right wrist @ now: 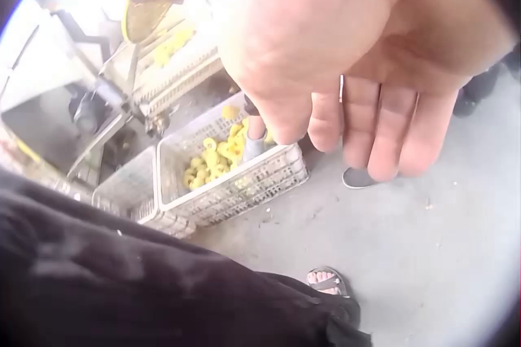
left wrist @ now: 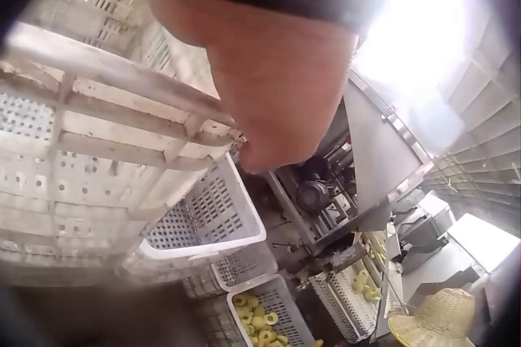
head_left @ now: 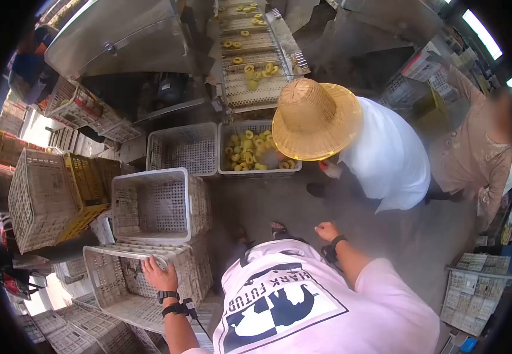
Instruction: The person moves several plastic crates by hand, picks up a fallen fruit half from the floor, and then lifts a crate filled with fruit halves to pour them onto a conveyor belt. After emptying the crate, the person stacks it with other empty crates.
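Observation:
The left hand rests on the rim of a white plastic crate at the wearer's left; in the left wrist view the hand covers part of the rim, and its fingertips are hard to make out. The right hand hangs free in front of the body, holding nothing; in the right wrist view its fingers are loosely bent. Another empty crate stands just beyond the first. Farther ahead, a crate holds yellow fruit rings below a conveyor carrying similar rings.
A person in a straw hat bends beside the fruit crate, right of centre. Behind stands another person in a brown shirt. An empty crate adjoins the fruit crate. Stacked crates line the left, and others stand at the far right.

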Motion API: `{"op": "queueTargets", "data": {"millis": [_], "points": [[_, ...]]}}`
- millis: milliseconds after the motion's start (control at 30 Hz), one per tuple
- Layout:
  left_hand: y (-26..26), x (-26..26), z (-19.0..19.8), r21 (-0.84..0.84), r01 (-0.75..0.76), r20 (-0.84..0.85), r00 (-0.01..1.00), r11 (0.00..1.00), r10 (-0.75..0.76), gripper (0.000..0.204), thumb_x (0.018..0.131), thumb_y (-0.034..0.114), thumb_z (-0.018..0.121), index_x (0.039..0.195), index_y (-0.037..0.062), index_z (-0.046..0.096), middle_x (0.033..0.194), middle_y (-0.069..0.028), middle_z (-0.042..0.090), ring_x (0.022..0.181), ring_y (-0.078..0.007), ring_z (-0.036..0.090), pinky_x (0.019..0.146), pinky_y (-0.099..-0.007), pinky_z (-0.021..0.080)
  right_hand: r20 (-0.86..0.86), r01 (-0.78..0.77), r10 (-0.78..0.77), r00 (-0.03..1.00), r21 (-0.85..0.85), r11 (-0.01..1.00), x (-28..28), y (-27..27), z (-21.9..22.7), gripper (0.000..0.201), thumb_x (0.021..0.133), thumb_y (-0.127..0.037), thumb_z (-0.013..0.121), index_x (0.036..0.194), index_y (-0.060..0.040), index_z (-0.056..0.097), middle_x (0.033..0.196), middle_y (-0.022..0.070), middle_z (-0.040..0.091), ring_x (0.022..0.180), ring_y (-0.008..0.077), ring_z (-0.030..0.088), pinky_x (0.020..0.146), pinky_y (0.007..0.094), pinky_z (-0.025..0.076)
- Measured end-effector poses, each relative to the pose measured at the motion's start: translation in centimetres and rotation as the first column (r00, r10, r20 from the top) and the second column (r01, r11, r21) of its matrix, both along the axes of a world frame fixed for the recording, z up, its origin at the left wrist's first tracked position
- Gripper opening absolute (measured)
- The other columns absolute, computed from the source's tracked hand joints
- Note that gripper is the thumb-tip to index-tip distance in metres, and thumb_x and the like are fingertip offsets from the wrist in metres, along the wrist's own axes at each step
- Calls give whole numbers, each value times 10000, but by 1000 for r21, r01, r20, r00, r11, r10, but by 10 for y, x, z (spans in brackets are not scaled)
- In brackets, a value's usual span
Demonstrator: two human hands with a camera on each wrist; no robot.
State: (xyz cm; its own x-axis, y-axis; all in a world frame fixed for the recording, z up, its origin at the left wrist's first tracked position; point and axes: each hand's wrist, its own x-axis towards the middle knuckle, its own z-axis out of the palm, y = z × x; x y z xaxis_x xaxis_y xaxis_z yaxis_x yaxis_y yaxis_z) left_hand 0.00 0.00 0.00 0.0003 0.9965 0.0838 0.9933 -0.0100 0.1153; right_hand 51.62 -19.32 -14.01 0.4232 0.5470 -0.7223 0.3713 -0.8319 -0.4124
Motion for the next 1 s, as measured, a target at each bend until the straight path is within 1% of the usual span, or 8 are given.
{"op": "queueTargets", "data": {"millis": [367,567,600,633,700,800,867,1000], "points": [[24,4,-16,-8,22,134,991,1000,-21,454,687,183,638,1092,15,522,1278,-188,397,1276,-407,236,1009,-506,249,-39,561,-563,825,170,810,-54,-37,1,288,790,-199,575,945,35,638,863,135,658,804,208,609,735,323,461],[26,2,-19,20,7,253,968,1000,-12,427,674,185,646,1061,41,539,1251,-178,420,1276,-410,239,985,-522,263,62,537,-534,843,-59,841,-59,-101,-16,226,786,-199,553,789,6,649,730,143,645,704,285,618,669,393,457],[26,2,-20,23,5,242,970,1000,-10,437,672,191,652,1067,43,538,1255,-179,418,1278,-407,239,983,-523,264,137,134,-134,981,8,991,-21,-164,-108,234,804,-211,506,755,-38,656,771,166,641,716,331,615,703,426,463],[25,1,-20,24,5,230,973,1000,-11,447,671,197,658,1072,44,538,1259,-179,417,1280,-404,239,982,-524,265,197,2,-1,980,-7,1000,-23,-162,-102,256,819,-216,475,723,-62,655,804,173,637,750,361,600,745,430,462],[23,2,-22,13,-12,222,975,1000,9,472,666,209,672,1085,42,535,1274,-181,410,1285,-394,238,984,-520,265,285,-163,139,948,63,985,-26,-135,-70,247,812,-171,517,663,11,591,572,126,575,458,220,538,458,355,432],[24,6,-23,49,-26,223,975,998,14,489,664,211,681,1095,33,533,1302,-182,386,1288,-387,238,991,-510,262,199,-186,158,967,133,973,-6,-102,-89,240,810,-179,525,691,10,610,590,127,589,503,222,559,500,344,448],[23,9,-21,53,-38,234,972,998,25,535,669,210,682,1136,24,500,1323,-196,354,1288,-386,238,1003,-502,251,144,166,-195,970,190,968,-13,-51,-66,250,814,-197,534,724,19,624,619,128,602,588,218,586,557,325,455],[13,8,-5,28,-41,229,973,999,34,677,684,248,683,1244,3,391,1343,-235,309,1292,-392,225,1015,-506,229,82,129,-166,983,335,933,-29,33,-9,302,806,-248,557,884,32,638,744,133,635,699,222,602,647,323,456]]}}
